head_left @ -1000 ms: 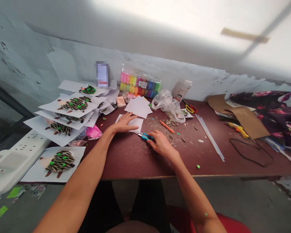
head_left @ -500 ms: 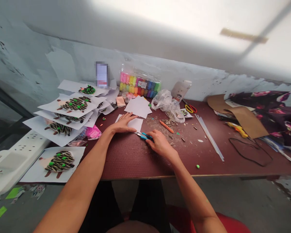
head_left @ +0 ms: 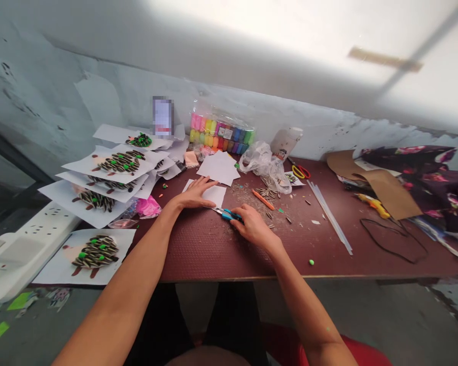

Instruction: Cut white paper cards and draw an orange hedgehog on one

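Right hand point(head_left: 254, 227) is clenched around some small blue-handled snips point(head_left: 228, 215), and left hand point(head_left: 194, 194) is pressed flat and spread, not gripping anything, on a white paper sheet point(head_left: 216, 196). Compared with the earlier shots, the snips sit a bit further left, with the blade tips point(head_left: 212, 208) now right at the sheet's lower edge. They lie nearly level, long axis running left-right, tips pointing left just below the left hand. Left forearm point(head_left: 133, 274) and right forearm point(head_left: 301, 300) angle in from the bottom corners. All this is on a maroon tabletop point(head_left: 198, 251), with seed shells point(head_left: 266, 193) and an orange-handled tool point(head_left: 262, 199) off to the right, and seed-covered paper hedgehogs point(head_left: 120, 162) stacked left.
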Tool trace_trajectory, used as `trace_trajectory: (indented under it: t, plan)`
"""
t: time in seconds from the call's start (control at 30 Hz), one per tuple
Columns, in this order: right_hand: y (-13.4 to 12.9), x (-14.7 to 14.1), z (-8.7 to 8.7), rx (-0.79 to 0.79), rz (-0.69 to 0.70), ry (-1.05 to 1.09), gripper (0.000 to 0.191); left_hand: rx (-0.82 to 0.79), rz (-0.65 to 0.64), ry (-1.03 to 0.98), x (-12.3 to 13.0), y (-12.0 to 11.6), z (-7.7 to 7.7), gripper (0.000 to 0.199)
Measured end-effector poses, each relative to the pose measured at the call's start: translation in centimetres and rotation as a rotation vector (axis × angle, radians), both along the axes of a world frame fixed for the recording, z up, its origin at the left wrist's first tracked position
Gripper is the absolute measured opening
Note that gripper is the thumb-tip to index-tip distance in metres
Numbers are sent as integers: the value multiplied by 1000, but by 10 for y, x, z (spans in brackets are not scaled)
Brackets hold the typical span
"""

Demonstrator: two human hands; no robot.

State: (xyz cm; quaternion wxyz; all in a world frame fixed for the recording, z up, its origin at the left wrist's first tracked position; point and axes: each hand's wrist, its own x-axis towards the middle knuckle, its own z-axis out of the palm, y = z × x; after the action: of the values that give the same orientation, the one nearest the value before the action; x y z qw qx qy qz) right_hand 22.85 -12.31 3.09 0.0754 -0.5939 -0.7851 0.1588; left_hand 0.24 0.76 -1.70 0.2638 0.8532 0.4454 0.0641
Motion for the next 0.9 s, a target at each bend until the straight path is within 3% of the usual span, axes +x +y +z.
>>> trace_trajectory:
  t: [0.67,0.9]
  plan:
    - [7,4,-4,17,66,51,18,13,-4,-1,1,-2,3,99]
    - [9,2,-9,35,30,42,20,5,11,19,2,-2,4,97]
